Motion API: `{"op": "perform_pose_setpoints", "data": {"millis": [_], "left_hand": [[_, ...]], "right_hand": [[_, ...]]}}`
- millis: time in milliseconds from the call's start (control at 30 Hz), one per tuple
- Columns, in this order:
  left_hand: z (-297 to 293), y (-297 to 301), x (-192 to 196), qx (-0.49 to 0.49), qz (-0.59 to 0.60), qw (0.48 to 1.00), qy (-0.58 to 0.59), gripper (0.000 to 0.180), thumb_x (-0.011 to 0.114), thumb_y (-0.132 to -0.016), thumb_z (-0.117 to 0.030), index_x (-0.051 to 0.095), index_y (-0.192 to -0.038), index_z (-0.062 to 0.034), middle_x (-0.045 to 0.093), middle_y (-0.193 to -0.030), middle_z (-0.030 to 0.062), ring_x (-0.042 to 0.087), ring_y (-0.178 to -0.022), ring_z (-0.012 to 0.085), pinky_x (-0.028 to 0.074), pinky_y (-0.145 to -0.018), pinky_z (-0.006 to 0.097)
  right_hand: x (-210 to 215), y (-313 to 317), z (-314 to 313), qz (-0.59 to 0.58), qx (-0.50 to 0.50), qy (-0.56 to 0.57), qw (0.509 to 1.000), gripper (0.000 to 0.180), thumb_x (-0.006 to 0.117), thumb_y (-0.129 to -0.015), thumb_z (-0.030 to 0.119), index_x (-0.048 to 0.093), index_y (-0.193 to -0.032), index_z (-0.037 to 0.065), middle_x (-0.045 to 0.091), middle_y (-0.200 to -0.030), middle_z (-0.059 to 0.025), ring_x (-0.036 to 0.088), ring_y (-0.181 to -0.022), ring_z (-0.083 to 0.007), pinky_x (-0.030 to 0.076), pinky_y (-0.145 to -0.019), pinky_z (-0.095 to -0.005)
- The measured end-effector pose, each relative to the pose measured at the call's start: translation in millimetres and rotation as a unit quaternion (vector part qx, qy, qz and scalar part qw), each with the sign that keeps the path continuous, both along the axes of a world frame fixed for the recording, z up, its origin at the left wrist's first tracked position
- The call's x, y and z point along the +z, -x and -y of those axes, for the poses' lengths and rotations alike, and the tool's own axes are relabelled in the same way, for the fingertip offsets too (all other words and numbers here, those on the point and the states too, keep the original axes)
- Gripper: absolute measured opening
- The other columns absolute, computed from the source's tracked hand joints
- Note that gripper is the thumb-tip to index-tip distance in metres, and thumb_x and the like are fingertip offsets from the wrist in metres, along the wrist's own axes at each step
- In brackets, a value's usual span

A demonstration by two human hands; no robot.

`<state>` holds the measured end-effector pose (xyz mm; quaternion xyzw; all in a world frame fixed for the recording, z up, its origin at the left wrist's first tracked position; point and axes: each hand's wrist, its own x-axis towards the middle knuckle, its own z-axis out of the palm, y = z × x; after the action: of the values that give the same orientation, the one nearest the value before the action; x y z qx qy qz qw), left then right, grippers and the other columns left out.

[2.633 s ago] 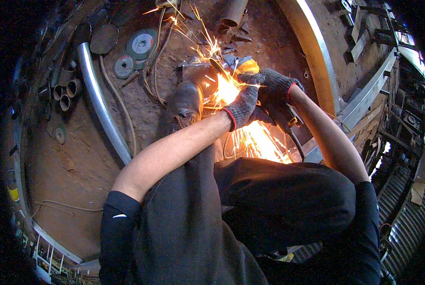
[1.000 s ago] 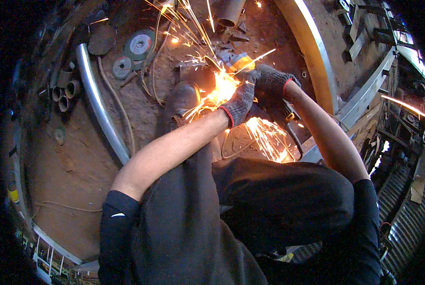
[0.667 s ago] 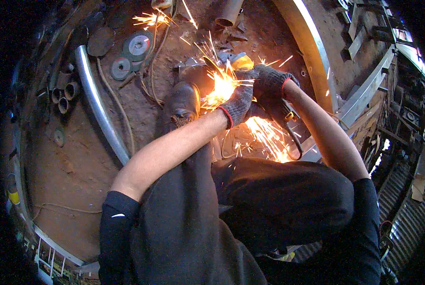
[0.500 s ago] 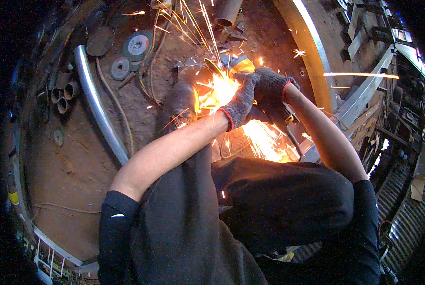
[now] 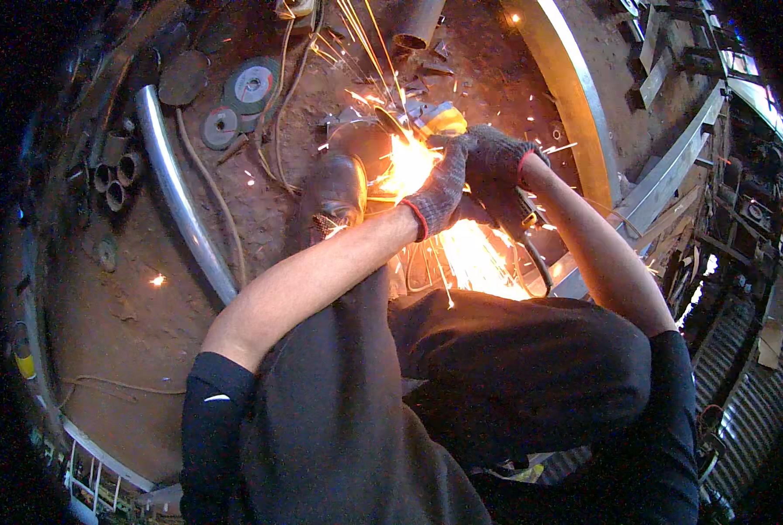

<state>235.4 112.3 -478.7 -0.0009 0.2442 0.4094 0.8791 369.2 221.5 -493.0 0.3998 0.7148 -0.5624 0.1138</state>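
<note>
Both my hands wear dark knit gloves with red cuffs and are closed round an angle grinder (image 5: 444, 119). Its yellow and grey head is above the gloves, and its thin disc (image 5: 390, 122) is on the left. My left hand (image 5: 442, 188) grips nearest the glare, with its fingers partly hidden. On the tool's body, to the right, sits my right hand (image 5: 498, 157). Bright sparks (image 5: 409, 164) burst below the disc and shoot up and down past my boot (image 5: 341, 186). Glare hides whatever the disc touches.
Left of my boot lie two loose grinding discs (image 5: 253, 85), cables (image 5: 273, 144) and a long shiny metal tube (image 5: 181, 188). Short pipes (image 5: 127, 168) stack further left. A curved metal beam (image 5: 584, 114) stands at right, with a pipe end (image 5: 416, 31) at the top.
The sparks have shifted in pattern, and the lower stream looks brighter. Both hands and the grinder stay in nearly the same place.
</note>
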Motion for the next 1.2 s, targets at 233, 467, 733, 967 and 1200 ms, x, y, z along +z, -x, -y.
{"op": "perform_pose_setpoints", "data": {"millis": [233, 467, 733, 967, 1200], "left_hand": [[-1, 9, 15, 0.002, -0.016, 0.999, -0.031, 0.074, 0.038, -0.097, -0.074, 0.051, -0.140, -0.0149, 0.056, -0.140, 0.0125, 0.056, -0.128, 0.0361, 0.054, -0.096, 0.062], [0, 9, 11, 0.049, -0.040, 0.998, -0.028, 0.078, 0.045, -0.094, -0.076, 0.048, -0.140, -0.0123, 0.058, -0.133, 0.0181, 0.060, -0.117, 0.0392, 0.055, -0.092, 0.065], [4, 7, 3, -0.015, -0.021, 0.999, -0.026, 0.083, 0.036, -0.094, -0.079, 0.044, -0.146, -0.0147, 0.050, -0.147, 0.0080, 0.048, -0.135, 0.0389, 0.049, -0.094, 0.073], [-2, 0, -5, -0.012, -0.018, 1.000, 0.012, 0.065, 0.049, -0.094, -0.065, 0.060, -0.131, -0.0131, 0.063, -0.130, 0.0135, 0.069, -0.103, 0.0386, 0.063, -0.069, 0.058], [5, 11, 14, 0.020, -0.060, 0.998, 0.022, 0.066, 0.045, -0.100, -0.059, 0.055, -0.134, -0.0031, 0.063, -0.125, 0.0171, 0.066, -0.102, 0.0406, 0.061, -0.076, 0.059]], "right_hand": [[5, -2, -7, 0.044, 0.178, -0.166, 0.969, 0.034, 0.073, -0.086, 0.024, 0.072, -0.116, 0.008, 0.075, -0.108, -0.0122, 0.069, -0.097, -0.0217, 0.054, -0.085, -0.0367], [3, -1, -16, 0.090, 0.124, -0.043, 0.987, 0.040, 0.070, -0.089, 0.025, 0.069, -0.122, 0.003, 0.074, -0.112, -0.0134, 0.068, -0.096, -0.0206, 0.053, -0.087, -0.0355], [-1, 3, -3, 0.120, 0.073, -0.061, 0.988, 0.044, 0.074, -0.086, 0.035, 0.072, -0.116, 0.003, 0.074, -0.106, -0.0089, 0.066, -0.095, -0.0147, 0.053, -0.083, -0.0342], [13, 1, -6, 0.084, 0.146, -0.082, 0.982, 0.039, 0.074, -0.083, 0.028, 0.072, -0.117, 0.008, 0.075, -0.111, -0.0089, 0.067, -0.096, -0.0151, 0.054, -0.085, -0.0348], [-10, -2, -3, 0.146, 0.181, -0.132, 0.964, 0.039, 0.075, -0.082, 0.027, 0.072, -0.116, 0.008, 0.075, -0.107, -0.0131, 0.070, -0.093, -0.0196, 0.055, -0.084, -0.0369]]}}
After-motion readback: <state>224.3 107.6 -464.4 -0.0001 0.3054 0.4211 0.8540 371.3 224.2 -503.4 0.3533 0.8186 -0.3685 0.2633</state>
